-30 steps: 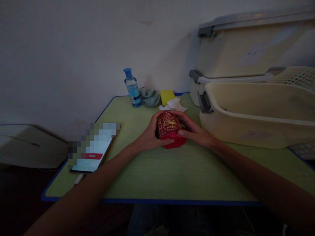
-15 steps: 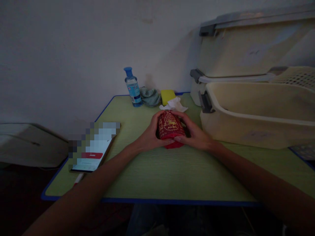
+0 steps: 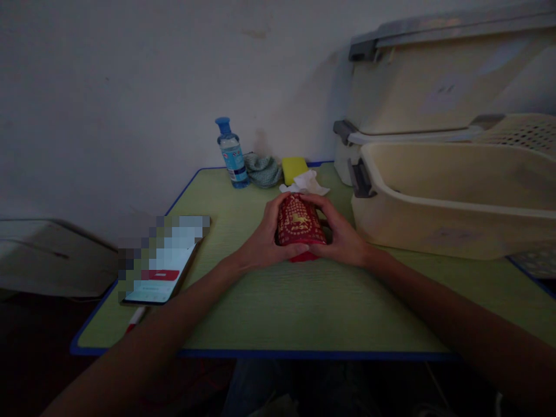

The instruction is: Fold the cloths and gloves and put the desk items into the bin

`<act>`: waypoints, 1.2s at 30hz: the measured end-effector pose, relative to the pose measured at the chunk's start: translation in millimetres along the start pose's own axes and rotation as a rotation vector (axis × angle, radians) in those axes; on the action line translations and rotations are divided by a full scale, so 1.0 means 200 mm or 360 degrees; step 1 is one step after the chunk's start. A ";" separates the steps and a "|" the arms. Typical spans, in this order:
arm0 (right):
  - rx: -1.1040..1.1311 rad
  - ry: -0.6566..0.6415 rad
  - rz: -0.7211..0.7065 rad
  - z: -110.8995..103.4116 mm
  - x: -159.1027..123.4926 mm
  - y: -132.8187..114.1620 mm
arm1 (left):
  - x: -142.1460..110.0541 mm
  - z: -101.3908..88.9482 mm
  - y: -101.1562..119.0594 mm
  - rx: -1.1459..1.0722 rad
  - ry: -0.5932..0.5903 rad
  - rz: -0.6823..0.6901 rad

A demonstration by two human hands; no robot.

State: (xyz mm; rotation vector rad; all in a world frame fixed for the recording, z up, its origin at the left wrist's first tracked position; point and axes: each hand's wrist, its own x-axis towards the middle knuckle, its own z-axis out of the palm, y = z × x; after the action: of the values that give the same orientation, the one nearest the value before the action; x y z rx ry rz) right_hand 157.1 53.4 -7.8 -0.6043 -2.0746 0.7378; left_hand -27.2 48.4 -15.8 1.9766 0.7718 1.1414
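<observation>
Dark red cylindrical container with gold print (image 3: pixel 299 221): over the middle of the pale green wood-grain table with blue edging (image 3: pixel 313 315), bright red end toward the person. Cannot tell whether it rests on the tabletop or is slightly raised.

Left hand (image 3: pixel 268 240): fingers curved around the container's left side, spread to its width, thumb on the near end. Right hand (image 3: pixel 345 238): same grip on the right side, thumbtips nearly meeting.

Just beyond: crumpled white tissue (image 3: pixel 307 183), touching the yellow block (image 3: pixel 294 169). Left of these, bunched grey-green patterned cloth (image 3: pixel 263 171) beside an upright clear-blue plastic bottle (image 3: pixel 233 157).

Right: cream plastic bin (image 3: pixel 434 229). Left: flat smartphone, screen lit (image 3: pixel 163 275).
</observation>
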 end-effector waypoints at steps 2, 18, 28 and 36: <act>-0.0026 -0.0006 -0.0045 0.00 0.00 0.00 | 0.00 0.00 0.01 0.0049 0.0039 0.0026; 0.0735 -0.0045 0.0478 0.02 0.01 0.06 | 0.01 -0.03 0.02 0.0241 0.0572 0.0296; 0.1744 -0.0328 0.1039 0.06 0.02 -0.04 | 0.02 -0.03 -0.04 0.0328 0.0656 0.0263; 0.1864 -0.0285 0.1256 0.00 0.02 0.01 | 0.02 -0.05 -0.05 0.0429 0.0585 0.0418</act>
State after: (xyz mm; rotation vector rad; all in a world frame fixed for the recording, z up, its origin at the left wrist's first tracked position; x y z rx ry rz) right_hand 154.7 57.4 -6.0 -0.6300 -1.1175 2.2553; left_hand -36.2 60.2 -17.6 2.1649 0.9094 1.6629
